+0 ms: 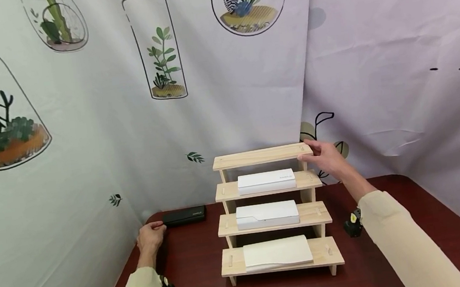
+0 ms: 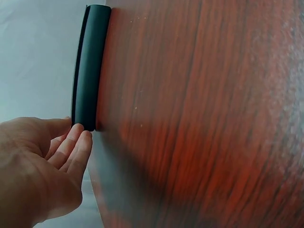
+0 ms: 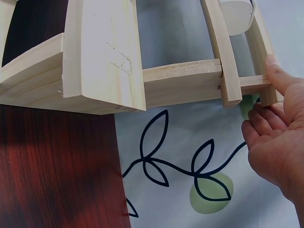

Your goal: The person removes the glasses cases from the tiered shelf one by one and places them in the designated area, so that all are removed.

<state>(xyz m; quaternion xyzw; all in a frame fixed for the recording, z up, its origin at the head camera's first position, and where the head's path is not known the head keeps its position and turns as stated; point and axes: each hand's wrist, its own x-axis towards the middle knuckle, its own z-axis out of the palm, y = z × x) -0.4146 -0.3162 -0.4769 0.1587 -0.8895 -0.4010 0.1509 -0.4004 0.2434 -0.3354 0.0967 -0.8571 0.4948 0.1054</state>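
Though its lettering [image 1: 197,213] looks illegible, black case [image 1: 184,217] between pinching left fingers [image 2: 81,151], top shelf [image 1: 261,155] between gripping right fingers [image 3: 261,123].

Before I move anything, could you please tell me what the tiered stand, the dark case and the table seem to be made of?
Tiered stand: pale wood, apparently unvarnished, with grain and cut edges showing.
Dark case: smooth with a soft sheen, perhaps leatherette or plastic.
Table: reddish-brown, slightly glossy, with streaked grain; wood or laminate.
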